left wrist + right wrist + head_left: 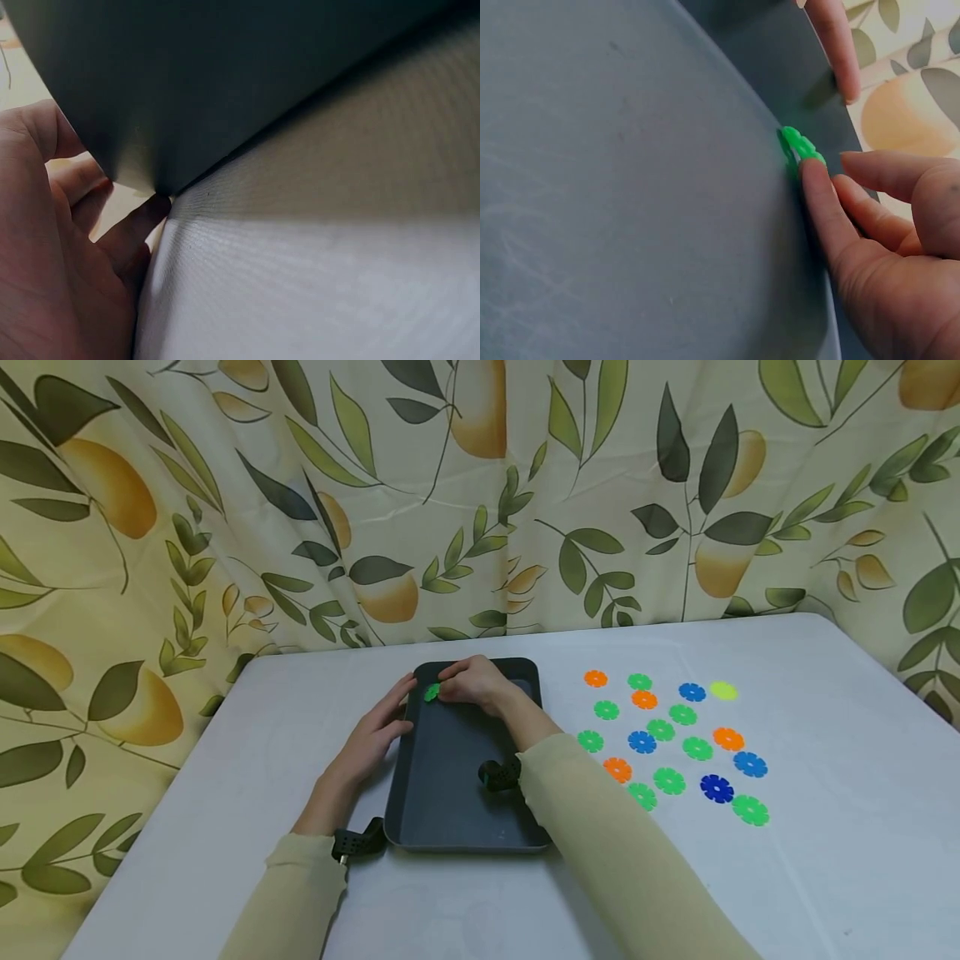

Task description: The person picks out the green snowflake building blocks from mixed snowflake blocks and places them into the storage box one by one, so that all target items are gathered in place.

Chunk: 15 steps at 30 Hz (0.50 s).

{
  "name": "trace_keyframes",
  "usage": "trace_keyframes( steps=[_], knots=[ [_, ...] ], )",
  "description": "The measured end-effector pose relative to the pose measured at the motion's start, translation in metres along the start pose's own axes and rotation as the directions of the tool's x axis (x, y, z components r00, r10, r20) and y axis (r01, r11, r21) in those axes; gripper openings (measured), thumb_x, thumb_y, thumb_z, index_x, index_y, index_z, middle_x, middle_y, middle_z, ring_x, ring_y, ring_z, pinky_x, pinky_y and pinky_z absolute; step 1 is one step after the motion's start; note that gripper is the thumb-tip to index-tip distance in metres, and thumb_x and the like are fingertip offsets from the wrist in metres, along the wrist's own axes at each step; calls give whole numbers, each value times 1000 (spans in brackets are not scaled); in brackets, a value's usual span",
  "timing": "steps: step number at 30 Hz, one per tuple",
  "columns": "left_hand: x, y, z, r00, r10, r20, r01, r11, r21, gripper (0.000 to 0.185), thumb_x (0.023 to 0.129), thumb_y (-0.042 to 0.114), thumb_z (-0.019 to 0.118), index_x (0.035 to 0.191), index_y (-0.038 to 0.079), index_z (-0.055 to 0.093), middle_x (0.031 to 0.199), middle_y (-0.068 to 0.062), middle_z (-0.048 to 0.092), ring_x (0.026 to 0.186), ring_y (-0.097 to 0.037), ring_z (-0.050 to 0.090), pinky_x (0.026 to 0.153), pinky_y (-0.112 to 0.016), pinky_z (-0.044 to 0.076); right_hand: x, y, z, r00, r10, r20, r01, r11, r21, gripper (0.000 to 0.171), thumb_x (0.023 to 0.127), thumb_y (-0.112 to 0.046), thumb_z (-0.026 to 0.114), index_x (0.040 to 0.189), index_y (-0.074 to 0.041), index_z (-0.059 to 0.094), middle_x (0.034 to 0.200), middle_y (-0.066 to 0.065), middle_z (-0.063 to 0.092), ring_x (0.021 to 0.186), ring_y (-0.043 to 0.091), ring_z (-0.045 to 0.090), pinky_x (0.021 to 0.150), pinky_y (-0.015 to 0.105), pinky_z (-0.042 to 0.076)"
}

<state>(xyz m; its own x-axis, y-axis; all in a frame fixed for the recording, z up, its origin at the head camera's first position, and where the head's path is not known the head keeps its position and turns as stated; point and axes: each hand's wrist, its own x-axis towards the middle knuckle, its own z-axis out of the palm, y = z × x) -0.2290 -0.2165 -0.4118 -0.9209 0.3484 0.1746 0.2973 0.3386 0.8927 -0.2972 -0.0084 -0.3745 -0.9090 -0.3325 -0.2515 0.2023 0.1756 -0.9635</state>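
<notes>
In the head view, the left hand (367,739) is at the left side of a dark grey tray (450,777), its fingers relaxed and not curled, the fingertips touching the rim near the far left corner. The right hand (474,682) reaches over the tray and pinches a green disc (432,693) with the fingertips. This disc is inside the tray, close to the left wall, in the far left part. On the white table (847,777), to the right of the tray, lie spread discs with notched edges: green ones (697,748), orange ones (728,739), blue ones (750,764), one dark blue (717,788) and one yellow (723,691). Both arms have light sleeves (607,835), and a black device (360,841) is at the left wrist. Behind the table hangs a curtain (480,543) with printed leaves and fruits.

In the left wrist view, the left hand is beside the outer wall of the tray, with fingers touching it near its lower edge.

In the right wrist view, the thumb and a finger of the right hand hold the green disc, which is tilted, where the floor of the tray meets the wall. The fingers cover part of the disc, so I cannot tell surely whether it touches the floor. One fingertip of the left hand rests at the rim nearby.
</notes>
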Motion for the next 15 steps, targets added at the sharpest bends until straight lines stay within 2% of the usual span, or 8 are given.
trace_keyframes(
  steps=[4,15],
  knots=[
    [1,0,0,1000,0,-1,0,1000,-10,61,99,-2,47,157,4,33,167,-7,21,145,-40,32,115,-56,25,-1,-1,0,1000,4,-11,-4,1000,-9,37,89,2,66,125,9,65,115,19,66,93,18,67,86,30,54],
    [1,0,0,1000,8,2,-8,1000,-9,61,98,-2,48,157,4,33,166,-6,21,144,-41,34,114,-57,28,-2,-7,4,1000,0,-30,4,991,136,34,99,0,56,129,15,59,128,28,61,117,34,63,94,37,53]
  ],
)
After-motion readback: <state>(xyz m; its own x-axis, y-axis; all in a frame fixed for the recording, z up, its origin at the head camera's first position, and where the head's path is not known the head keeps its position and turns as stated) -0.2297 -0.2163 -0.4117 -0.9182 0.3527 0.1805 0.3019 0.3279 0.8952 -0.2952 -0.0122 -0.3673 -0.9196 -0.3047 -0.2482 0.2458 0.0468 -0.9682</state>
